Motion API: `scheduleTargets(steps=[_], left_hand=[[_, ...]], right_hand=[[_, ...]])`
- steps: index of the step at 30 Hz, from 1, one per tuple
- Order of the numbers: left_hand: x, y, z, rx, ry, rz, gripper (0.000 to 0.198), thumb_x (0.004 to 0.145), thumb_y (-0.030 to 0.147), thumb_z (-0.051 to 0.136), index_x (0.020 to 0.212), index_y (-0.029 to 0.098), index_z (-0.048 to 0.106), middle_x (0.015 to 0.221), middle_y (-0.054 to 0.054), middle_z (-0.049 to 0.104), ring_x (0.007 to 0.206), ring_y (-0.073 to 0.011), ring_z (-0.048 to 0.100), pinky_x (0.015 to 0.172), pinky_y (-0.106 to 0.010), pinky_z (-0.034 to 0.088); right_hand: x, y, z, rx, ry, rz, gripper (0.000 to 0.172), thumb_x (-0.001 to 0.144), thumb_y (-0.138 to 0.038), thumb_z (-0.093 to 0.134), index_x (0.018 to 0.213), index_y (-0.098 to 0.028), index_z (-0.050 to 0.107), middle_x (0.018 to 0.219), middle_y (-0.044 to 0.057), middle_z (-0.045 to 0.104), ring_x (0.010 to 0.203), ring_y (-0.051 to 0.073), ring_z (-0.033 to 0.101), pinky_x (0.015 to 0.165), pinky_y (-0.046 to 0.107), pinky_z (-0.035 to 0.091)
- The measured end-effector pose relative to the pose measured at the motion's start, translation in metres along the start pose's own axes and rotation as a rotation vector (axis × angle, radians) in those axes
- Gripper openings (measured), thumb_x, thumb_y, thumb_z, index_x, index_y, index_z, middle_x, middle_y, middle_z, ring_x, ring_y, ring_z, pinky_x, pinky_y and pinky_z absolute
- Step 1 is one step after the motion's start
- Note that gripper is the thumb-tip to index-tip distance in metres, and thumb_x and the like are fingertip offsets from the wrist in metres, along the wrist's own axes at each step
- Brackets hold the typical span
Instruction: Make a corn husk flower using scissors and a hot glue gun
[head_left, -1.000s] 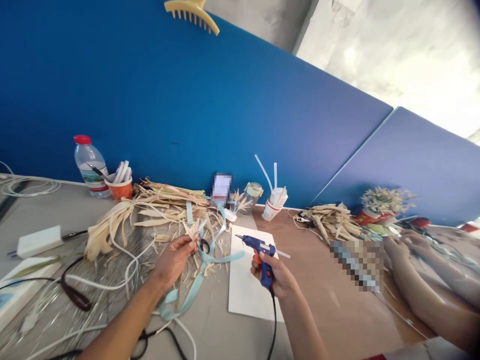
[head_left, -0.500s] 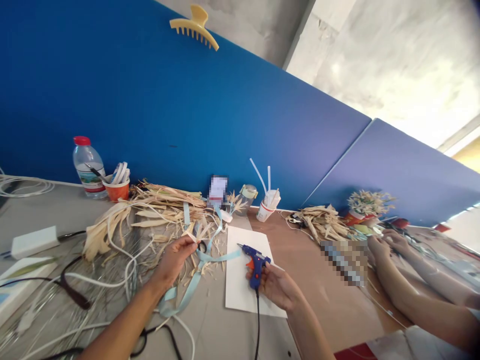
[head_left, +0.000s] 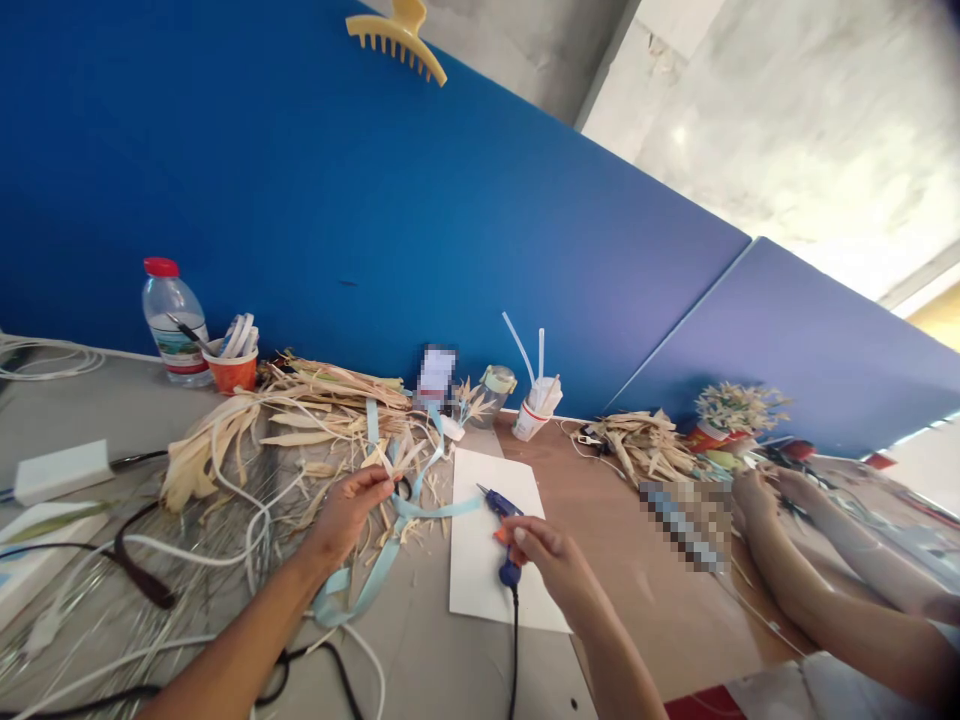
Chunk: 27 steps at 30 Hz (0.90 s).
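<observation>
Glue gun [head_left: 501, 507] on white paper [head_left: 478, 592], right hand [head_left: 553, 568] curled round handle; left hand [head_left: 346, 512] pinches straw strip [head_left: 385, 461].

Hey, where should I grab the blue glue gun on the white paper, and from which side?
Take the glue gun by its handle, from the near side where the cord exits. Its nozzle points away, and your right hand wraps there.

Bare, unsleeved forearms [head_left: 247, 640] end in a bare left hand [head_left: 345, 515] and bare right hand [head_left: 551, 565].
</observation>
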<state>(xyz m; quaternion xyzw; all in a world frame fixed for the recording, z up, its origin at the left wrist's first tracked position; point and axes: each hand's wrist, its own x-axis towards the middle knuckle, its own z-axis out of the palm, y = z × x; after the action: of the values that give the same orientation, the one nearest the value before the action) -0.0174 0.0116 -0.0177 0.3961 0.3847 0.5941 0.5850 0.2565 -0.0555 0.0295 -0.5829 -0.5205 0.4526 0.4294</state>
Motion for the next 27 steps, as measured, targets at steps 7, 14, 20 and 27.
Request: scheduleTargets(steps=[7,14,20,27], left_hand=[[-0.002,0.004,0.002,0.008,-0.021,-0.032,0.023,0.058,0.031,0.079,0.077,0.018,0.075,0.082,-0.005,0.073,0.082,-0.0202,0.063,0.082,-0.031,0.046],[-0.003,0.006,0.002,-0.034,-0.063,-0.067,0.02,0.061,0.025,0.077,0.08,0.017,0.075,0.079,-0.005,0.072,0.077,-0.0176,0.062,0.076,-0.029,0.047],[-0.003,0.005,0.001,-0.056,-0.071,-0.09,0.019,0.062,0.026,0.077,0.079,0.017,0.074,0.082,-0.005,0.072,0.081,-0.0186,0.062,0.079,-0.031,0.048],[-0.005,0.006,0.003,-0.057,-0.116,-0.131,0.017,0.063,0.025,0.076,0.079,0.018,0.075,0.082,-0.005,0.072,0.081,-0.0185,0.062,0.081,-0.031,0.046]], right_hand=[[0.026,-0.033,0.078,0.157,-0.058,-0.07,0.022,0.073,-0.03,0.059,0.086,-0.016,0.069,0.068,0.001,0.062,0.06,0.012,0.052,0.06,0.026,0.041],[0.041,-0.037,0.122,0.283,-0.09,-0.06,0.018,0.069,-0.022,0.056,0.082,-0.016,0.068,0.061,-0.002,0.056,0.057,0.011,0.048,0.059,0.024,0.039],[0.042,-0.024,0.137,0.368,-0.042,-0.074,0.019,0.07,-0.022,0.056,0.084,-0.018,0.067,0.068,-0.001,0.062,0.06,0.012,0.049,0.061,0.025,0.041],[0.046,-0.015,0.141,0.358,-0.034,-0.14,0.017,0.072,-0.023,0.056,0.083,-0.019,0.069,0.082,0.002,0.066,0.073,0.015,0.056,0.07,0.027,0.043]])
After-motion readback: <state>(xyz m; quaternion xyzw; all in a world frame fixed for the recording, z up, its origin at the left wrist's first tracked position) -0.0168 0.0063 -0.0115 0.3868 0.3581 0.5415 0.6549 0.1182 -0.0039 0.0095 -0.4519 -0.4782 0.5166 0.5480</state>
